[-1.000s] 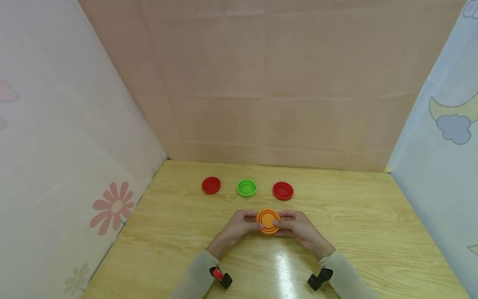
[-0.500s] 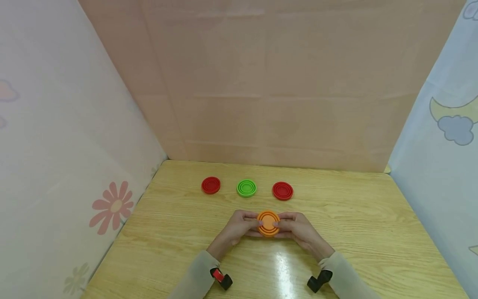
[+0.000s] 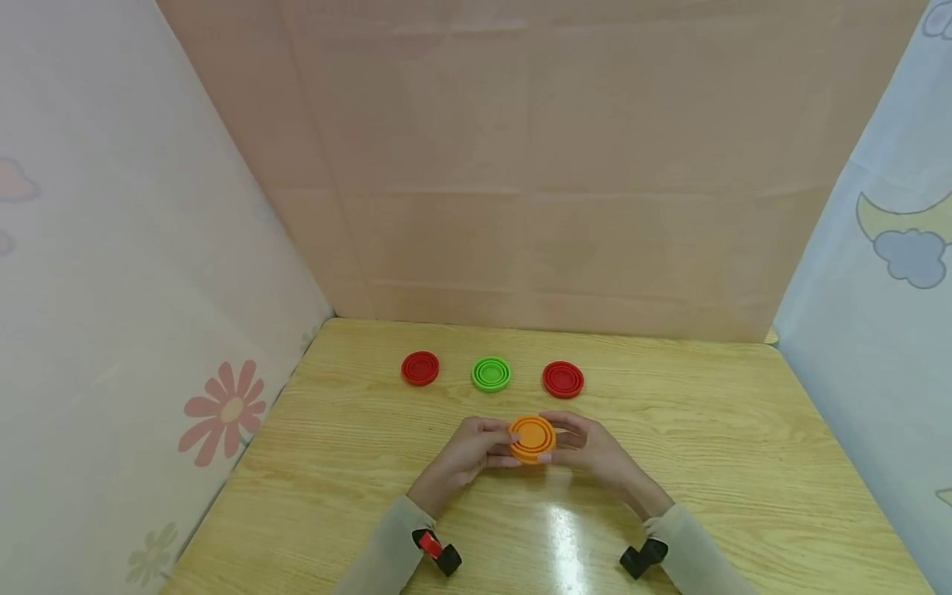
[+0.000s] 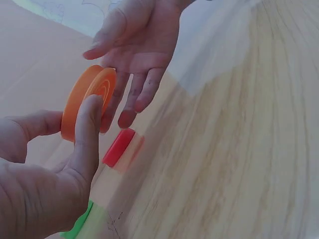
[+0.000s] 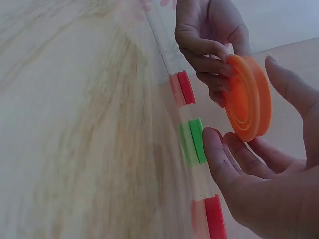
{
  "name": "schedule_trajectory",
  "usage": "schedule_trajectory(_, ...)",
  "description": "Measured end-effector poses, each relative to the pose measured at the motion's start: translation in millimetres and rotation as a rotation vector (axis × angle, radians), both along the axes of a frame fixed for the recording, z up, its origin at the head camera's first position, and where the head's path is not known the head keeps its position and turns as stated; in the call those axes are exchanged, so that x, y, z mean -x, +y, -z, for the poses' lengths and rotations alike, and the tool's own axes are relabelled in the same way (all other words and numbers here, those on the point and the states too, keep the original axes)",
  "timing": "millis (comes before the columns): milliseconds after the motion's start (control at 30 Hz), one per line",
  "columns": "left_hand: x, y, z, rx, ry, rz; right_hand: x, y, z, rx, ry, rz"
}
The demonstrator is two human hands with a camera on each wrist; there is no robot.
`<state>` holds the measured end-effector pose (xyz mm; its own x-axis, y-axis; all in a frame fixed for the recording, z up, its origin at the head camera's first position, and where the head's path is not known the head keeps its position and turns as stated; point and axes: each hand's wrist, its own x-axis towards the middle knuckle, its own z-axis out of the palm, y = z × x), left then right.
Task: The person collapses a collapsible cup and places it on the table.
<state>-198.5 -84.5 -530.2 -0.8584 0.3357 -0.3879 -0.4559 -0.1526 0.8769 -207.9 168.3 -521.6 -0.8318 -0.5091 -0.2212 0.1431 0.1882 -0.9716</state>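
An orange collapsible cup [image 3: 532,436], folded flat with concentric rings, is held up between my two hands. My left hand [image 3: 467,453] pinches it, thumb on the ringed face and fingers behind, as the left wrist view shows on the cup [image 4: 82,102]. My right hand [image 3: 597,453] is beside the cup's right edge. In the right wrist view its thumb stands apart from the cup [image 5: 249,99], and its loosely bent fingers lie right below the rim. Beyond the hands, a red folded cup [image 3: 420,368], a green one [image 3: 491,374] and another red one [image 3: 563,379] lie in a row.
The wooden table [image 3: 706,430] carries the row of cups toward its back. A brown paper-like backdrop [image 3: 535,182] rises behind it. Patterned white sheets stand at the left [image 3: 111,289] and right [image 3: 878,330]. A black wrist mount sits on each sleeve.
My right thumb and fingers have loosened from the orange cup and spread at its right edge. The cup has tilted and shifted slightly left and up, still pinched in my left hand.
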Motion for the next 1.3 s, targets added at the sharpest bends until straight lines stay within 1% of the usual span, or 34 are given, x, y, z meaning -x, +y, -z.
schedule_trajectory(133, -0.5, -1.9, -2.2, -0.041, -0.046, 0.013, -0.8, 0, -2.0, -0.008, 0.057, -0.034)
schedule_trajectory(267, -0.9, -2.1, -3.9, -0.059, -0.046, 0.036, -1.8, 0, -3.0, -0.004, 0.066, -0.034)
schedule_trajectory(433, -0.8, -1.0, -4.6, -0.067, -0.051, 0.041, -3.3, -1, -2.9, -0.022, 0.061, 0.007)
schedule_trajectory(500, -1.0, -0.6, -5.0, -0.052, -0.050, 0.043, -3.9, -1, -2.7, -0.033, 0.054, 0.031)
schedule_trajectory(567, -1.7, -0.5, -5.2, -0.027, -0.033, 0.050, -4.1, -1, -2.2, -0.040, 0.047, 0.052)
schedule_trajectory(700, -2.1, -1.8, -4.2, 0.015, 0.016, 0.056, -4.0, 0, -1.4, -0.019, 0.000, 0.085)
schedule_trajectory(767, -2.2, -3.1, -3.4, 0.025, 0.051, 0.046, -3.8, 1, -0.9, 0.002, -0.034, 0.098)
schedule_trajectory(867, -2.6, -6.0, -2.9, 0.054, 0.117, 0.029, -3.5, 2, -0.4, 0.029, -0.085, 0.122)
schedule_trajectory(933, -3.2, -8.3, -4.5, 0.081, 0.166, 0.032, -3.5, 3, -0.8, 0.053, -0.113, 0.133)
schedule_trajectory(1033, -3.3, -11.6, -7.9, 0.113, 0.233, 0.061, -2.8, 4, -1.1, 0.095, -0.147, 0.128)
schedule_trajectory(1133, -2.5, -13.5, -10.8, 0.136, 0.304, 0.089, -2.4, 5, -1.2, 0.123, -0.169, 0.097)
schedule_trajectory(1233, -1.4, -13.7, -11.0, 0.156, 0.355, 0.101, -2.7, 7, -1.9, 0.137, -0.197, 0.084)
schedule_trajectory(1300, -0.9, -13.4, -10.6, 0.179, 0.374, 0.109, -2.9, 7, -1.9, 0.149, -0.210, 0.071)
